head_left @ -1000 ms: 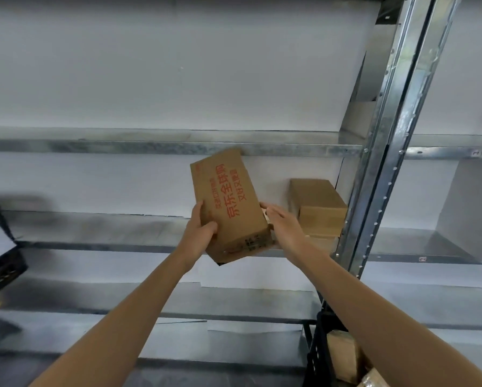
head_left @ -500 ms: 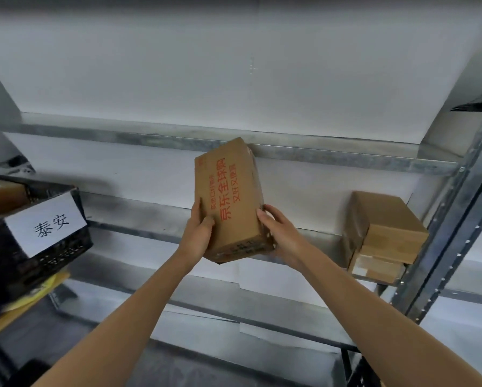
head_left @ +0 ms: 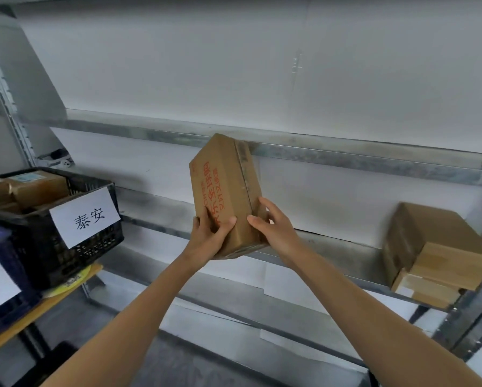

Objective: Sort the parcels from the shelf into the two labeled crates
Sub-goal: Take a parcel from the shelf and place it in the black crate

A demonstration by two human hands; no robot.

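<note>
Up in front of the metal shelf [head_left: 331, 247], a cardboard box [head_left: 223, 188] with red print sits tilted between both hands. Left hand [head_left: 206, 238] grips its lower corner, thumb over the print; right hand [head_left: 273, 230] clasps the taped side. Left of the fingers: a labeled black crate [head_left: 39, 247]. Right of them: stacked boxes [head_left: 435, 247] on the shelf.

White wall [head_left: 178, 65] behind and above the worktop [head_left: 33, 311]; yellow flat item [head_left: 69, 282] lying on the worktop's edge; dark object [head_left: 61, 356] beneath the worktop.
</note>
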